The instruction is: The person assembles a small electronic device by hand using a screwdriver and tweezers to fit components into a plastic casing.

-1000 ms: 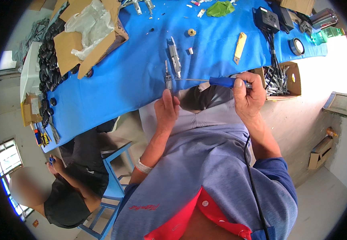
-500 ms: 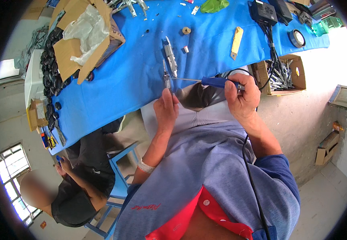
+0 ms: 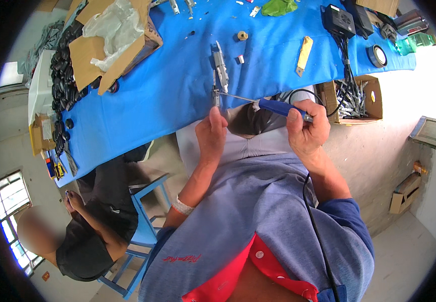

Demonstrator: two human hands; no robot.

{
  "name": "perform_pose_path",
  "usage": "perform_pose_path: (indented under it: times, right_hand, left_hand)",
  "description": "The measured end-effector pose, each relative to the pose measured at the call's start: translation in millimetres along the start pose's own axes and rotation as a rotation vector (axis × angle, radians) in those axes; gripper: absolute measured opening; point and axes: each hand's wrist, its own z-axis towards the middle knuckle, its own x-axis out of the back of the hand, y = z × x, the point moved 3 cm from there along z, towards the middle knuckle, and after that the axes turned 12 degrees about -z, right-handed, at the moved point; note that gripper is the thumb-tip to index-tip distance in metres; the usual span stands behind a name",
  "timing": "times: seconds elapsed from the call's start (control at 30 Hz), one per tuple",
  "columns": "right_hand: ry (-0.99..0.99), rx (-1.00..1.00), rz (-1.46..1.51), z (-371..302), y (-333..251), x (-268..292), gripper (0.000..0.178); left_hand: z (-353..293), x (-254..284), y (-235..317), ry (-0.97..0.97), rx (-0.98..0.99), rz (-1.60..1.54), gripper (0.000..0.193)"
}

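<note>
In my left hand [image 3: 211,135], thumb and fingers pinch a slim grey metal part [image 3: 216,98] with a thin pointed end that points away from me. My right hand [image 3: 309,127] is closed round the blue handle of a screwdriver [image 3: 276,106]. Its thin shaft runs left, and the tip meets the metal part just above my left fingertips. Right beside that part, a longer silver metal piece [image 3: 221,68] lies on the blue cloth. Beyond it are a small brass-coloured ring [image 3: 242,35] and a little white-and-red piece [image 3: 241,59].
A blue cloth [image 3: 127,121] covers the table. At left stand an open cardboard box [image 3: 89,53] and a heap of black round pieces [image 3: 62,85]. Right of me, a cardboard box [image 3: 374,98] holds metal parts below black cables [image 3: 346,63]. A seated person [image 3: 94,236] is at lower left.
The view has shifted slightly. My left hand has turned the metal part a little more upright, and the screwdriver slants more, its handle lower than its tip. Both hands keep their hold.
</note>
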Motion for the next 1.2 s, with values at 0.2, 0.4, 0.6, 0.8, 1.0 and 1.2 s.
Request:
perform_pose_path:
  times: [0.2, 0.4, 0.6, 0.8, 1.0, 1.2]
  right_hand:
    - [-0.032, -0.106, 0.046, -7, 4, 1, 0.016]
    - [-0.065, -0.189, 0.051, -12, 10, 1, 0.015]
    - [-0.062, -0.159, 0.032, -11, 10, -3, 0.016]
    - [-0.087, -0.174, 0.032, -13, 9, -2, 0.016]
    - [-0.073, -0.151, 0.028, -17, 12, -5, 0.017]
    - [-0.056, -0.144, 0.021, -18, 11, -6, 0.018]
  left_hand:
    - [2, 0, -3, -0.032, -0.081, 0.014, 0.054]
    - [-2, 0, 4, -0.035, 0.117, -0.159, 0.054]
    - [-1, 1, 1, -0.095, 0.193, -0.231, 0.058]
    - [-3, 2, -2, -0.071, 0.203, -0.241, 0.06]
    - [-4, 4, -1, -0.013, 0.188, -0.231, 0.059]
    - [-4, 2, 2, -0.02, 0.121, -0.181, 0.058]
